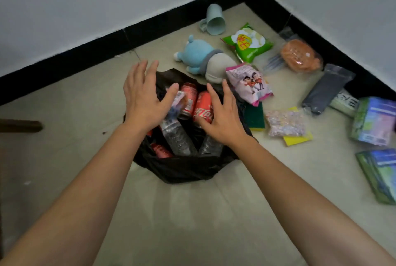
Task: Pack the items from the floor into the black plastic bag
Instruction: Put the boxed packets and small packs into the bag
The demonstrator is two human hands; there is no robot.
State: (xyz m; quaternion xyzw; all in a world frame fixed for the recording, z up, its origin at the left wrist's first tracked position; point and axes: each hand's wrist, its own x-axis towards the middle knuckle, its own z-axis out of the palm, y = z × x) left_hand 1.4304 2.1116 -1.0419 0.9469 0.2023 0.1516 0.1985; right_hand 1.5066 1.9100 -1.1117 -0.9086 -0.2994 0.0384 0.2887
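The black plastic bag [184,169] lies open on the floor in the middle of the head view. Inside it are red cola cans [203,109] and clear water bottles [177,139]. My left hand [143,98] hovers over the bag's left side, fingers spread and straight, holding nothing. My right hand [222,120] is over the bag's right side, fingers spread, its thumb near a can. On the floor beyond lie a blue plush toy [199,55], a pink snack packet [248,83] and a green snack packet [248,42].
A pale mug [214,21] lies on its side near the corner. To the right are an orange packet [300,55], a dark pouch [325,90], sponges [255,117], a glittery packet [285,122] and tissue packs [375,120]. Walls with black skirting [85,55] bound the floor.
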